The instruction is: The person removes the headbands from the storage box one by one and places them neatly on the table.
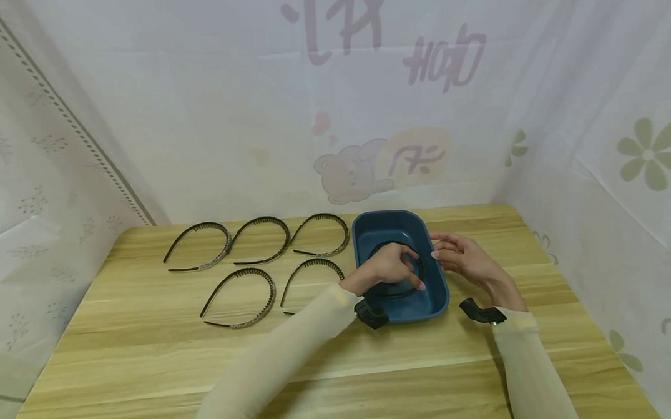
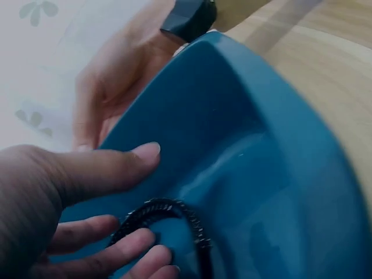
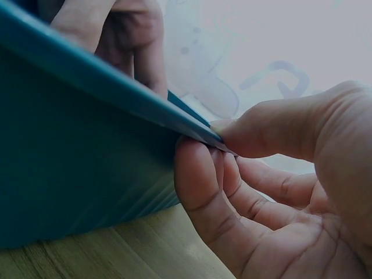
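A blue plastic basin [image 1: 437, 302] stands on the table with a black headband [image 2: 200, 241] lying inside it. My left hand [image 1: 393, 266] reaches down into the basin over that headband. Its thumb is spread away from the loosely bent fingers [image 2: 125, 247], which are right beside the band with nothing gripped between them. At the basin's right side, my right hand [image 1: 469, 261] pinches the rim, thumb [image 3: 261, 131] on top and fingers underneath. The left hand and wrist partly cover the headband in the head view.
Several more black toothed headbands lie in two rows left of the basin, among them one at the far left [image 1: 227, 239] and one in the front row [image 1: 272, 293]. My left sleeve [image 1: 285, 349] overlaps part of another. A printed cloth [image 1: 224, 114] hangs behind the wooden table [image 1: 151, 367].
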{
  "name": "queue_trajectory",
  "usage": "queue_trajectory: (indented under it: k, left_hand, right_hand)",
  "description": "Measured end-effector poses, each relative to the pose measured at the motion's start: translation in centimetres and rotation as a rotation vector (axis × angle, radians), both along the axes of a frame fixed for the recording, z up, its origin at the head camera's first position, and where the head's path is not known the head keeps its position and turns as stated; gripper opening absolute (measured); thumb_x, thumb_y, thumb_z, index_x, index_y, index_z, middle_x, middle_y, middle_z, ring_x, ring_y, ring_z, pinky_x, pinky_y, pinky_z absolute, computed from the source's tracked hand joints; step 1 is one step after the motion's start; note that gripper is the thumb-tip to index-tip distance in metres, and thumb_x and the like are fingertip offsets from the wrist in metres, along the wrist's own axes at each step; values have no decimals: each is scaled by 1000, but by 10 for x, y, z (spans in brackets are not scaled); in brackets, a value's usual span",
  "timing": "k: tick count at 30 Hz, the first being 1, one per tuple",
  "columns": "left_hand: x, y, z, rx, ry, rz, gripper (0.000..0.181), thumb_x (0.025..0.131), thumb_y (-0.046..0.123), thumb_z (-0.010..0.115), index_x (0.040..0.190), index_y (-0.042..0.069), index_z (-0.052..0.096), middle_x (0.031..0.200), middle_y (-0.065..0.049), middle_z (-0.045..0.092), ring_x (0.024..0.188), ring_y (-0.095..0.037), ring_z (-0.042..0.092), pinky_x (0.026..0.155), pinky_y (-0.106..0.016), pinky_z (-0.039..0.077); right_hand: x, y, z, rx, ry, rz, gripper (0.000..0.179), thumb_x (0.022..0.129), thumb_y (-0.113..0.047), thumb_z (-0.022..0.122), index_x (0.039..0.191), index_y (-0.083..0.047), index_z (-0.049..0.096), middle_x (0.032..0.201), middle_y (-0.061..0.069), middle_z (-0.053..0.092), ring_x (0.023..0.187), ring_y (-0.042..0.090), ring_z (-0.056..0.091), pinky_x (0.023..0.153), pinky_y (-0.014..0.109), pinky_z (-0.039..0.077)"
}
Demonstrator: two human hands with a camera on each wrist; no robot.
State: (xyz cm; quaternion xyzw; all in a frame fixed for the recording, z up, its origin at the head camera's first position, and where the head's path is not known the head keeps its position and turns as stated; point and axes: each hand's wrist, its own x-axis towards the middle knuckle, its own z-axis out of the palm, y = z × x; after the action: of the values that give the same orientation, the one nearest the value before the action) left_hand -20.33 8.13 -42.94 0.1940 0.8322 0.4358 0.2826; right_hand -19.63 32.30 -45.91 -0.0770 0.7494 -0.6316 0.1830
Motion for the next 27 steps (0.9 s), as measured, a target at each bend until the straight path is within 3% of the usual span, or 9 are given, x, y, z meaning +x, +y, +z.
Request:
queue_trajectory:
  k: [6, 14, 19, 27]
  left_hand:
    - [4, 5, -5, -52, 29, 50, 58, 75, 20, 93, 127, 8, 70, 104, -2, 76, 87, -11, 68, 76, -25, 57]
    - [6, 12, -2, -171, 33, 93, 48, 73, 23, 95, 116, 14, 77, 120, -1, 72, 107, -18, 68, 91, -31, 58]
    - [5, 14, -1, -189, 18, 113, 38, 71, 20, 97, 104, 15, 80, 109, 1, 74, 96, -16, 68, 85, -31, 58]
    - [4, 15, -4, -213, 61, 105, 24, 71, 12, 95, 91, 16, 82, 93, 5, 75, 81, -12, 66, 71, -24, 56]
  right_hand:
    - [0, -2, 1, -14, -3, 0, 60, 102, -12, 65, 153, 1, 37, 102, -2, 66, 84, 8, 66, 78, 25, 59]
    - [3, -2, 5, 25, -2, -14, 60, 103, -15, 64, 155, -1, 37, 107, 0, 63, 86, 8, 64, 79, 26, 59]
    - [2, -2, 3, 26, -4, -10, 60, 103, -16, 64, 155, -2, 37, 108, 2, 59, 83, 8, 62, 79, 26, 58]
    - [1, -1, 1, 34, 5, -10, 61, 102, -18, 65, 155, -2, 37, 107, 2, 59, 82, 8, 61, 78, 27, 58]
